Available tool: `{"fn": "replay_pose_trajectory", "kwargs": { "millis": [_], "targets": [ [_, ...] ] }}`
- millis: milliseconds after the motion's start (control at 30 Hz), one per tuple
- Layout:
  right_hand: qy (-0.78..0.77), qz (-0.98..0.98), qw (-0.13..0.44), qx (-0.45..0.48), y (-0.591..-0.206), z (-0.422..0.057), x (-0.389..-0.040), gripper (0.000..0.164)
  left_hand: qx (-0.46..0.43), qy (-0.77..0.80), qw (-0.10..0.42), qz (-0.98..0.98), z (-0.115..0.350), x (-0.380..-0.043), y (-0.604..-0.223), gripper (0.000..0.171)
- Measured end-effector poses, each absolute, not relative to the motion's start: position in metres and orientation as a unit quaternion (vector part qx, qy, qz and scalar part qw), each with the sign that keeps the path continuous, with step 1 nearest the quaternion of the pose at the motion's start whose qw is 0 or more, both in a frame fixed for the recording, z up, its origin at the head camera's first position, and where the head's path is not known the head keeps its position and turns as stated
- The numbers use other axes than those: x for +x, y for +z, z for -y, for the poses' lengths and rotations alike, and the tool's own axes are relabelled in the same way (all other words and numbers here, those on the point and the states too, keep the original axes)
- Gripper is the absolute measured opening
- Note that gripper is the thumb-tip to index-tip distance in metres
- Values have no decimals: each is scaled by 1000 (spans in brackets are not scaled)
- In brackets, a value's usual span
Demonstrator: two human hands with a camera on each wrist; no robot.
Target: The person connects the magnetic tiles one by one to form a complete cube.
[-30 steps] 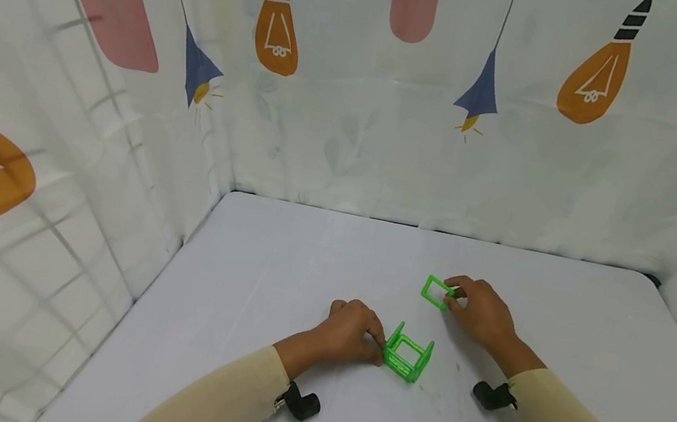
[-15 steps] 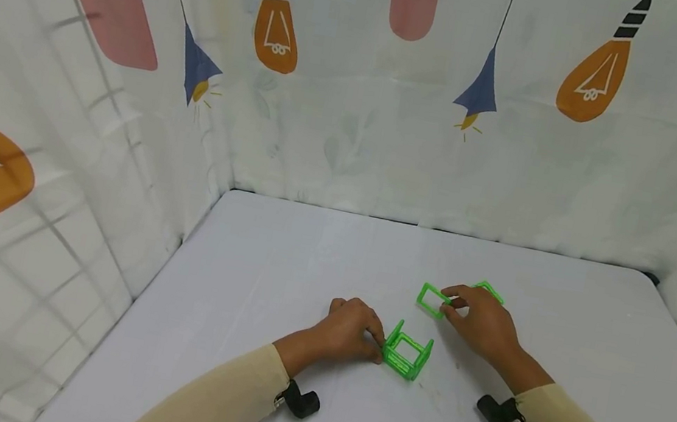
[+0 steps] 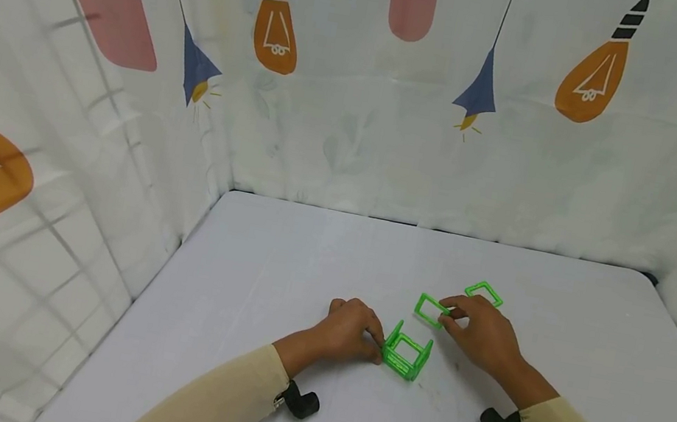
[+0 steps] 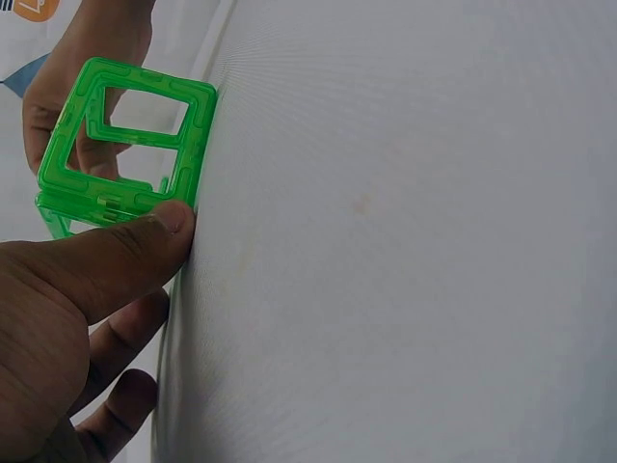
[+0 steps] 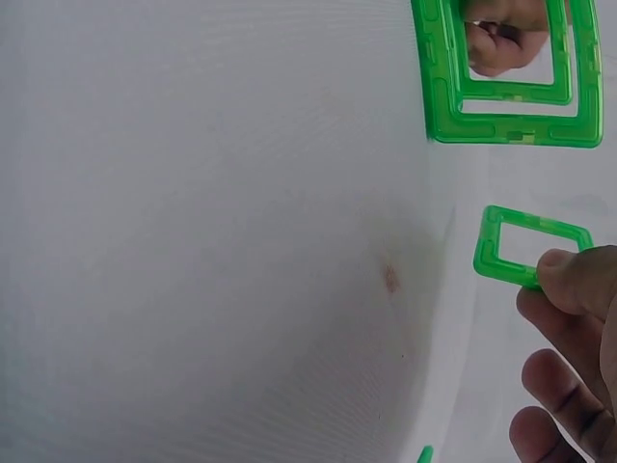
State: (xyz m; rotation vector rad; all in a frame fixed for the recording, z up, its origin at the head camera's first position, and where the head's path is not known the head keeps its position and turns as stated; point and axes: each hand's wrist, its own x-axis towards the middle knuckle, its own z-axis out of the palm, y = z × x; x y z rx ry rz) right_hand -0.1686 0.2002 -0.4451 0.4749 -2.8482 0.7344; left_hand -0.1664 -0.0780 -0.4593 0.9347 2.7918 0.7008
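My left hand [image 3: 348,332] holds the left edge of an open box built of green magnetic tiles [image 3: 398,365], which stands on the table. In the left wrist view the thumb presses on the lower bar of one tile frame [image 4: 200,145]. To the right and farther back, my right hand [image 3: 482,332] pinches a single green square magnetic tile [image 3: 420,304] by its right edge. The right wrist view shows this tile [image 5: 489,241] between thumb and index finger, apart from the box [image 5: 511,128]. The other fingers of that hand are loosely bent.
Another green tile [image 3: 494,293] lies on the white table [image 3: 277,253] just behind my right hand, partly covered by it. A curtain printed with lamps [image 3: 352,131] hangs at the table's back edge and on the left. Small black wrist cameras sit at both sleeves.
My right hand has come slightly nearer to me with its tile, closer to the box. The tile lying behind it has come into view. My left hand and the box have stayed put.
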Motion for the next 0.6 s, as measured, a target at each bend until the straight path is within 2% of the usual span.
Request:
{"fn": "replay_pose_trajectory", "kwargs": {
  "millis": [600],
  "targets": [
    [254, 950, 71, 165, -449, -195, -157, 28, 303, 234, 60, -922, 78, -168, -462, 17]
  ]
}}
